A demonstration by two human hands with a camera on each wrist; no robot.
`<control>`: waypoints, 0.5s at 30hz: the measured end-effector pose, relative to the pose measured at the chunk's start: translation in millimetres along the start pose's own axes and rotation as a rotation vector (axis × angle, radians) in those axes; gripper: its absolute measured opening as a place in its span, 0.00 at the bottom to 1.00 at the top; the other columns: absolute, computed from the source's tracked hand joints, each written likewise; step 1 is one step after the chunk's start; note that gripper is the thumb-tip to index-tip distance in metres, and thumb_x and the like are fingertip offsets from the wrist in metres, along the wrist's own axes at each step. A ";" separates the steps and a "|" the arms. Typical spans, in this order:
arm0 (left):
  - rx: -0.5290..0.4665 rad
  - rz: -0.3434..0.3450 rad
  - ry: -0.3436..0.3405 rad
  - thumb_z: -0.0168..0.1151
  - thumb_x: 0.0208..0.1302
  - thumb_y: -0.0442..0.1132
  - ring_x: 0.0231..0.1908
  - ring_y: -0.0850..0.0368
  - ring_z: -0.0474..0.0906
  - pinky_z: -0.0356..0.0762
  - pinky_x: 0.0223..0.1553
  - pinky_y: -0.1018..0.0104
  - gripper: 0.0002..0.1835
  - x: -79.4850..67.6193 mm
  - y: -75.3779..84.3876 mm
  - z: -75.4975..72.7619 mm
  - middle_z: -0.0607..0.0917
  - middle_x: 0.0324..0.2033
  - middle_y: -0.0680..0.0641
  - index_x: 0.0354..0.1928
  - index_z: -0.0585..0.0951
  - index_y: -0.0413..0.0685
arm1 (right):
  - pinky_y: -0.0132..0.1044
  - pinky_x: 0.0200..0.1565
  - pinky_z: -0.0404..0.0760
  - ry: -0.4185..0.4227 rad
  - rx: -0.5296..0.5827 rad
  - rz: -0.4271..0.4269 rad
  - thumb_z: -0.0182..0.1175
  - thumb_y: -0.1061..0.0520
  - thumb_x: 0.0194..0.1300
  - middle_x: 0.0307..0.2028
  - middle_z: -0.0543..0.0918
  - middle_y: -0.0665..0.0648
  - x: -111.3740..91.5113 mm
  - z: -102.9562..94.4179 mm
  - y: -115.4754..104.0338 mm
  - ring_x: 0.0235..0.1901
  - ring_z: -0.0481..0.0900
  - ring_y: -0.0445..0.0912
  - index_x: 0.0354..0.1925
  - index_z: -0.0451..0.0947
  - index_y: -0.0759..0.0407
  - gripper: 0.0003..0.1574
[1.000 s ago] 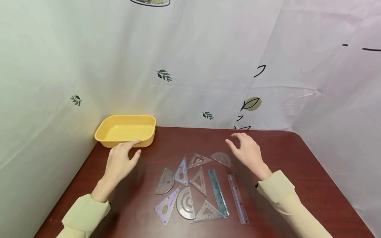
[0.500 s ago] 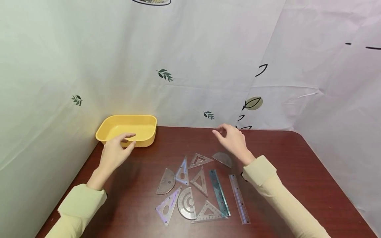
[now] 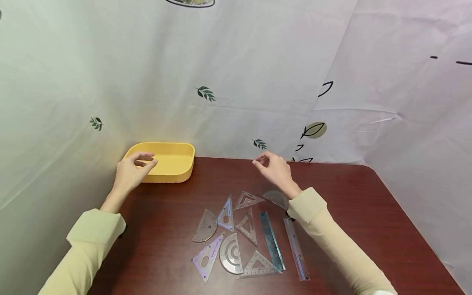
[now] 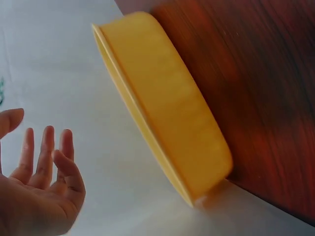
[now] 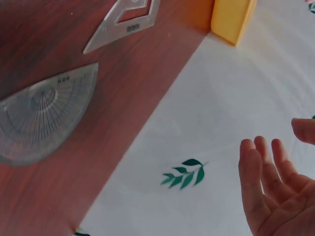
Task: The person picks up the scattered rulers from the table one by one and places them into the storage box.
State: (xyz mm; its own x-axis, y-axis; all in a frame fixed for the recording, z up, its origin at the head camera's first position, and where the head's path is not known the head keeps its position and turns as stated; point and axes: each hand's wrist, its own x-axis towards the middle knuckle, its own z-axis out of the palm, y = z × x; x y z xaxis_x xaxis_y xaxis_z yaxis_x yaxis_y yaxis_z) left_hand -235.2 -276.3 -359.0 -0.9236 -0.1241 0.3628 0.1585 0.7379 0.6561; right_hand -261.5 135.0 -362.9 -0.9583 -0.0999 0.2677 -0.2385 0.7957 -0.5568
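Observation:
My left hand (image 3: 129, 172) is raised at the left, fingers loosely bent, holding nothing. In the head view it overlaps the left side of the yellow plastic basin (image 3: 171, 179); the left wrist view shows it apart from the basin's wall (image 4: 162, 98). My right hand (image 3: 274, 171), also holding nothing, hovers near the table's back edge with its fingers slightly bent. Below it lie a clear protractor (image 3: 274, 198) and a clear set square (image 5: 115, 32). Nearer the front are a teal ruler (image 3: 271, 241), a clear ruler (image 3: 296, 252), a purple set square (image 3: 214, 248) and a blue set square (image 3: 227, 208).
More clear drawing tools lie mid-table: a left protractor (image 3: 205, 227), a front protractor (image 3: 225, 256) and a front set square (image 3: 258, 272) that touches the teal ruler's lower end. White patterned cloth (image 3: 236, 82) hangs behind and beside the dark red wooden table (image 3: 368, 229).
My left hand has moved left and away, over the basin's left side. The right hand has shifted left and slightly away. Both hands' fingers have drawn a little closer together. The drawing tools stay put.

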 end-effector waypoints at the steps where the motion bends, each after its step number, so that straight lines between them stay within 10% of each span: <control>1: -0.005 -0.012 -0.005 0.62 0.63 0.52 0.31 0.76 0.72 0.73 0.25 0.81 0.20 2.4 -3.6 -2.0 0.85 0.42 0.46 0.50 0.82 0.46 | 0.46 0.34 0.80 -0.007 0.004 -0.001 0.60 0.40 0.65 0.35 0.86 0.49 0.8 1.5 0.2 0.33 0.82 0.45 0.43 0.80 0.47 0.16; 8: -0.129 -0.073 -0.019 0.61 0.64 0.53 0.32 0.84 0.70 0.71 0.28 0.84 0.25 15.0 -27.9 -16.7 0.74 0.33 0.79 0.53 0.79 0.39 | 0.38 0.30 0.78 -0.038 0.039 -0.005 0.62 0.43 0.64 0.37 0.86 0.50 3.0 7.2 -0.5 0.33 0.82 0.44 0.43 0.80 0.48 0.14; 15: -0.145 -0.156 0.034 0.62 0.63 0.53 0.30 0.86 0.69 0.67 0.31 0.88 0.27 22.9 -45.9 -26.2 0.72 0.25 0.85 0.53 0.78 0.36 | 0.37 0.30 0.77 -0.061 0.081 0.013 0.63 0.44 0.63 0.38 0.86 0.50 4.6 9.6 5.0 0.32 0.81 0.44 0.44 0.80 0.50 0.16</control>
State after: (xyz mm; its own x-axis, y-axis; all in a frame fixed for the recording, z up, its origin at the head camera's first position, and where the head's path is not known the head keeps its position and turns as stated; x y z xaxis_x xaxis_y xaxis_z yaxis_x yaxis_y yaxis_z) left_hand -254.5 -330.4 -363.4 -0.9291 -0.2533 0.2694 0.0653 0.6049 0.7937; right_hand -268.6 132.8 -372.1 -0.9686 -0.1276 0.2132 -0.2353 0.7462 -0.6228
